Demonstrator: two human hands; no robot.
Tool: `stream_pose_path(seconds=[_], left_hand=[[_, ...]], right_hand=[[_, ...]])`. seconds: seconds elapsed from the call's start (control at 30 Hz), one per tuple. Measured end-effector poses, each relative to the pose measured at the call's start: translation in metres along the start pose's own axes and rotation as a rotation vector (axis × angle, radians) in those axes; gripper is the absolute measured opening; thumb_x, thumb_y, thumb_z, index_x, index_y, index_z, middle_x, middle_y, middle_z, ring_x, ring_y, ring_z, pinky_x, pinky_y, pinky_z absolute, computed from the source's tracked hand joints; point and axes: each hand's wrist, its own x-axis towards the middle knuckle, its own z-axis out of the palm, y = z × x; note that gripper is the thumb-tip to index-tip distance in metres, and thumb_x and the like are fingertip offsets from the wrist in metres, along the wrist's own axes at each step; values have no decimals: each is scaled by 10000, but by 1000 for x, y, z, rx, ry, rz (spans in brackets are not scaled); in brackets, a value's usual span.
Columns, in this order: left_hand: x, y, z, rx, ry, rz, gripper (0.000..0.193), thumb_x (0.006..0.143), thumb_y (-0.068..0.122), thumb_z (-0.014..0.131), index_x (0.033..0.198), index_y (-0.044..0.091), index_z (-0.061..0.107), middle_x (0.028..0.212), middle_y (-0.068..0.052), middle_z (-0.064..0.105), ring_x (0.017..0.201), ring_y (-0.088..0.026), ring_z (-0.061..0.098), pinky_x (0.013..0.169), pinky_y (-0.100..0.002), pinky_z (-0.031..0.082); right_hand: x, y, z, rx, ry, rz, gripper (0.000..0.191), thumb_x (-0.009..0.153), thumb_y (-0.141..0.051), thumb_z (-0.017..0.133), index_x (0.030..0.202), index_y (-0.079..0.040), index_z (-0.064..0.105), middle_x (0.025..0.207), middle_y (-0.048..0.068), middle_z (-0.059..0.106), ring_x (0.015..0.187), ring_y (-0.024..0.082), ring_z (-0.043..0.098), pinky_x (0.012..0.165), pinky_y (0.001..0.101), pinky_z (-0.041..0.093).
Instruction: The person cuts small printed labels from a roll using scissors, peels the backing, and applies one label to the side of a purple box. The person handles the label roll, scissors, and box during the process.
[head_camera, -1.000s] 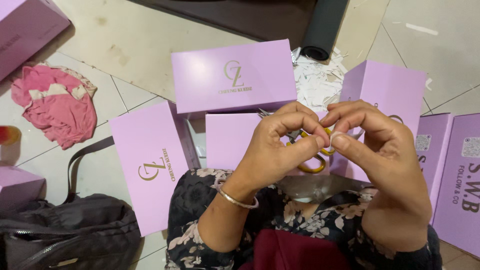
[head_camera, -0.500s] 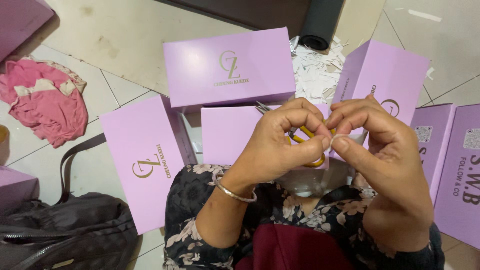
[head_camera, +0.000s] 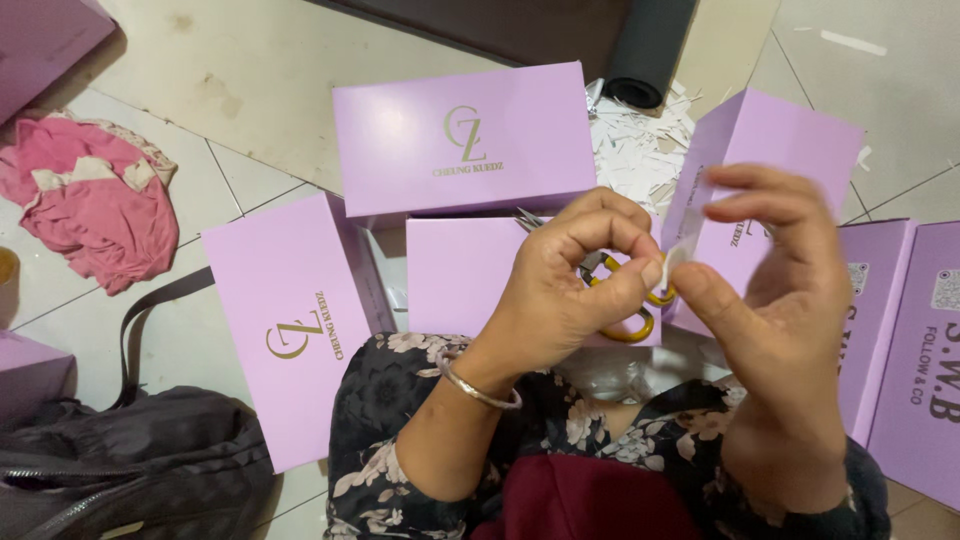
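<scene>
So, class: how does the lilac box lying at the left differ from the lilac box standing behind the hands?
The left box lies flat on the floor tiles at a slant, its gold emblem turned sideways. The back box stands raised, its long side level and its emblem upright. The left box is fully visible; the left hand overlaps the back box's lower edge. Both are lilac with gold emblems.

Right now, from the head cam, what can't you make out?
- Scissors: blades and most of the yellow handles are hidden behind the left hand.
- Small white piece pinched between both hands: too small and blurred to identify.
- Right hand: motion blur smears the fingers.
- Dark bag: cut off by the left and bottom edges.
- Lilac boxes at right: cut off by the right edge.
- Black roll: cut off by the top edge.
</scene>
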Motion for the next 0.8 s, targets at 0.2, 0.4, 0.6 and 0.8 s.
stream_pose_path(seconds=[0.2, 0.4, 0.6, 0.8], left_hand=[[-1, 0, -1, 425, 130, 341, 76, 931, 109, 744, 938, 65, 683, 1046, -26, 592, 1002, -136, 604, 901, -276, 533], [2, -2, 0, 717, 184, 497, 126, 878, 164, 781, 964, 118, 701, 1029, -30, 614, 1012, -206, 574, 917, -310, 491], [3, 0, -3, 852, 169, 602, 122, 896, 150, 780, 986, 120, 704, 1058, -31, 618, 1066, -226, 566, 964, -335, 479], [2, -8, -14, 898, 81, 616, 234, 795, 94, 791, 996, 59, 679, 1110, -112, 614, 1108, -304, 576, 1009, -440, 473]], right_hand=[[-2, -8, 6, -299, 72, -175, 132, 866, -111, 810, 946, -85, 708, 1421, 79, 499, 1385, 211, 463, 1149, 350, 362], [-5, -4, 6, -414, 81, -192, 146, 814, -105, 829, 928, -119, 739, 1404, 63, 576, 1370, 251, 452, 1195, 413, 379], [-5, -2, 2, -563, 80, -208, 127, 826, -120, 833, 916, -137, 744, 1341, 46, 628, 1391, 283, 441, 1192, 427, 372], [0, 7, 2, -446, 0, -240, 203, 749, -195, 887, 879, -124, 748, 1362, 62, 591, 1429, 313, 350, 1242, 480, 245]])
